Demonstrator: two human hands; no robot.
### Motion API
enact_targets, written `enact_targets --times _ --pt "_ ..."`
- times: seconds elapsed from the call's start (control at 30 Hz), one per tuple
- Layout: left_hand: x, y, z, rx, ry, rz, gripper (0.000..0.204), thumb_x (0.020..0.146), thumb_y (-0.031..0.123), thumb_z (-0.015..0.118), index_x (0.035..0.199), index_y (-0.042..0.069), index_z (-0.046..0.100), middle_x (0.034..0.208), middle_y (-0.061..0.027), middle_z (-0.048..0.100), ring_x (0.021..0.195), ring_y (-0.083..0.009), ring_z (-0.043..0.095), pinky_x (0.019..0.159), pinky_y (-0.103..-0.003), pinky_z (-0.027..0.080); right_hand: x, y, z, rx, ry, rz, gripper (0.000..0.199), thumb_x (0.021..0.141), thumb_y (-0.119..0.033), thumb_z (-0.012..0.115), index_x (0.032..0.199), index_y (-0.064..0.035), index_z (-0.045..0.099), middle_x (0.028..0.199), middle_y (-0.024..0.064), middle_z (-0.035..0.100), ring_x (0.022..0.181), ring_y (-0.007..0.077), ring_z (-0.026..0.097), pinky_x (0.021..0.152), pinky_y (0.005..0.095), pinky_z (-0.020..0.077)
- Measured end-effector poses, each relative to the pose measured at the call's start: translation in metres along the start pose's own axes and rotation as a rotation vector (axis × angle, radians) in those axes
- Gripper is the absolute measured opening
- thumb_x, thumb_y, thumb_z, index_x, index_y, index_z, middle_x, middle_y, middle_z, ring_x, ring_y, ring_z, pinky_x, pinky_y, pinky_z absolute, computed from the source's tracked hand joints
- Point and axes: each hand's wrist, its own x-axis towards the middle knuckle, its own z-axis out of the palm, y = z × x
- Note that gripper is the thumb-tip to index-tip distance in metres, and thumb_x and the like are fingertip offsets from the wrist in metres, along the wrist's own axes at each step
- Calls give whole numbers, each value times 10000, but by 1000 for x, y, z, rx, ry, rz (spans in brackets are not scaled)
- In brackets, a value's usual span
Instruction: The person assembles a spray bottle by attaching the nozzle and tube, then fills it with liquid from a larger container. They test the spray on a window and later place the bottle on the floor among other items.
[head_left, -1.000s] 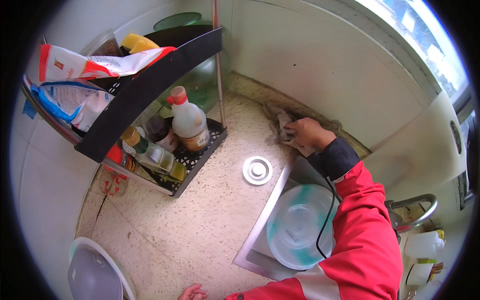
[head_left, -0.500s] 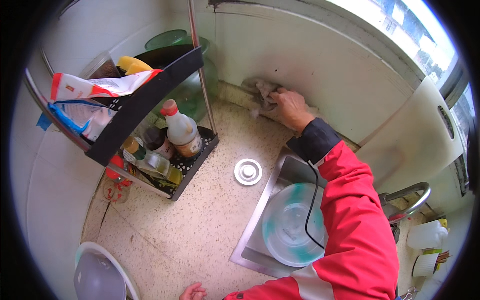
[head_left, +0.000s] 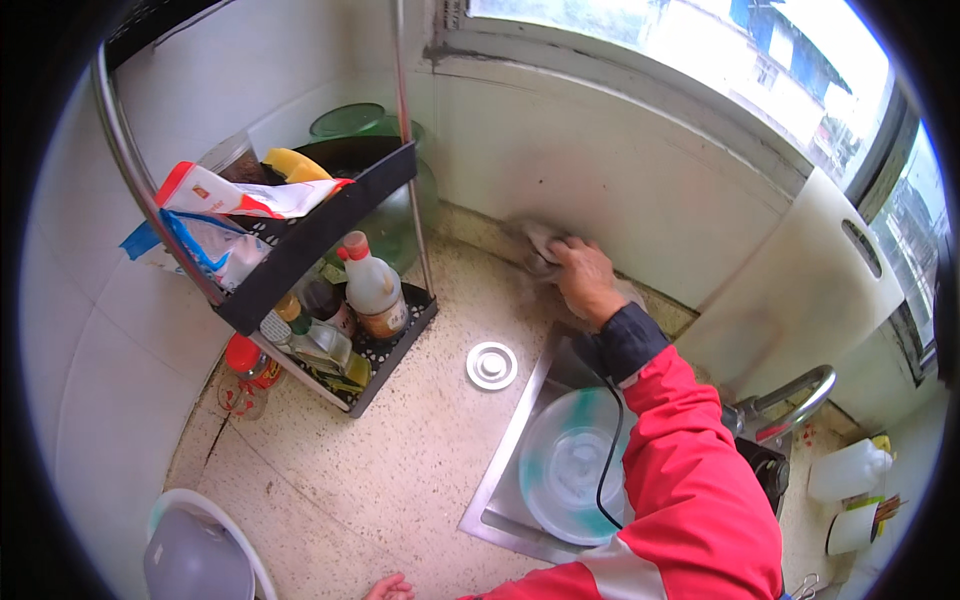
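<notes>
Speckled tabletop (head_left: 400,470) under a window, walled in pale panels. Right hand (head_left: 585,280) pressed flat on a grey cloth (head_left: 540,243), against the wall behind the sink (head_left: 520,470). Left hand (head_left: 388,587) barely seen at the lower edge, left of the sink, grip impossible to tell. Round drain cover (head_left: 491,365) just left of the sink; bottle rack (head_left: 330,290) further left.

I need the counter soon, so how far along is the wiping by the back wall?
In hand: the right hand presses a grey cloth on the counter where it meets the wall, behind the sink. The speckled top in front shows no obvious spills. Left, as far as I can tell: around the bottle rack and the drain cover. The left hand rests at the counter's near edge.
</notes>
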Motion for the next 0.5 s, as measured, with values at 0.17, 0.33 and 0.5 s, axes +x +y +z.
enact_targets --times 0.17,0.33,0.5 --pt "-4 6 0 49 2 1 475 922 220 616 1337 17 502 1134 -93 597 1035 -181 567 909 -305 454 2 -20 -12 97 -50 -225 463 741 -131 664 1200 -136 606 1293 138 542 1133 379 530 905 461 470" --pt "-5 10 2 70 18 -18 455 930 216 600 1334 28 509 1101 -74 616 987 -171 583 866 -294 458 22 13 -38 -106 506 16 432 721 -90 638 1143 -6 601 1368 153 476 1156 338 494 897 446 433" --pt "-5 13 2 97 8 7 447 936 214 592 1334 28 509 1121 -81 618 995 -176 587 886 -308 457 22 27 -29 -258 369 -8 466 705 -63 628 1159 33 584 1403 142 442 1216 324 468 924 438 419"
